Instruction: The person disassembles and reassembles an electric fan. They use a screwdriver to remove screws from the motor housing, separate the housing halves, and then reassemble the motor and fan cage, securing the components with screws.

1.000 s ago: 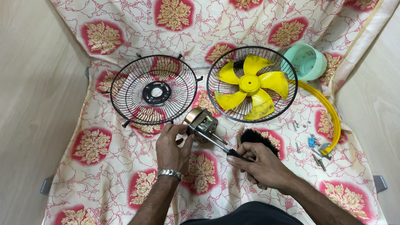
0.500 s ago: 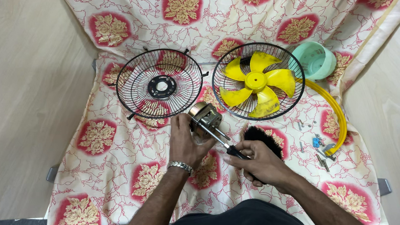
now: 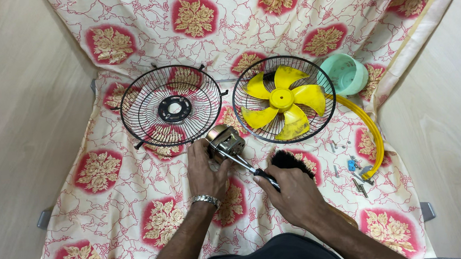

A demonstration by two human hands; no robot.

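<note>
The left hand [image 3: 205, 170] was wrapped around the small fan motor [image 3: 224, 141], its fingers [image 3: 193, 153] curled shut on the housing and holding it just above the cloth-covered surface [image 3: 109, 214]. The right hand [image 3: 293, 194] was closed on the dark handle of a screwdriver [image 3: 245, 166], whose metal shaft ran up and left from those fingers straight to the motor, tip touching it. So the motor sat at the left fingertips and just up-left of the right ones. A black brush [image 3: 289, 158] lay right behind the right knuckles. Beyond the left fingers lay the black wire grille [image 3: 171, 106]; beyond the right fingers, a second grille carrying the yellow blade [image 3: 284, 103]. Farther right of the right hand were a mint green cap [image 3: 346, 74], a yellow curved strip [image 3: 375, 138] and scattered screws [image 3: 359, 182].
</note>
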